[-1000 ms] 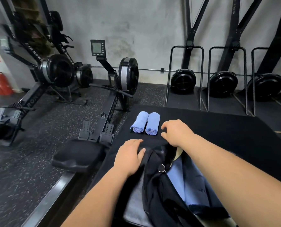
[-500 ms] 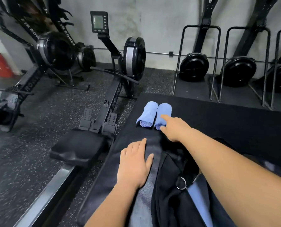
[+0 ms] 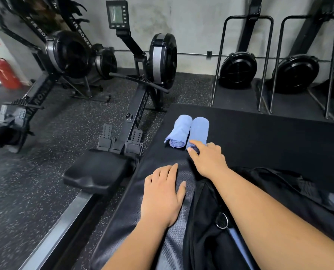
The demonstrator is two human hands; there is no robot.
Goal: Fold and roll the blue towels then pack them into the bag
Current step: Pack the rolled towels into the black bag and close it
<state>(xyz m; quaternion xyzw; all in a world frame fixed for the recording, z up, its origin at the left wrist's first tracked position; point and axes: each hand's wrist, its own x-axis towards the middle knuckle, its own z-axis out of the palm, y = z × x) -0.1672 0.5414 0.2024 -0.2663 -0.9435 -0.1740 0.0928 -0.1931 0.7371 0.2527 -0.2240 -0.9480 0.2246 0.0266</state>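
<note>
Two rolled blue towels lie side by side on a black padded platform (image 3: 269, 137), the left roll (image 3: 178, 131) and the right roll (image 3: 200, 127). My right hand (image 3: 209, 158) reaches over the bag and pinches the near end of the right roll between thumb and forefinger. My left hand (image 3: 162, 193) rests flat, fingers straight, on the grey panel of the black bag (image 3: 205, 211). The bag lies open under my right forearm, with a metal ring (image 3: 222, 221) on it and a strip of blue cloth (image 3: 235, 236) showing inside.
A rowing machine's seat (image 3: 98, 170) and footrests (image 3: 121, 141) stand close to the platform's left edge, its flywheel (image 3: 163, 59) and monitor (image 3: 116, 14) farther back. More rowers stand at the left. Metal racks with black fan units (image 3: 238, 70) line the back wall.
My right hand has moved forward from the bag's opening to the right towel roll and closed on its near end. My left hand has flattened on the bag. The view has tilted down.
</note>
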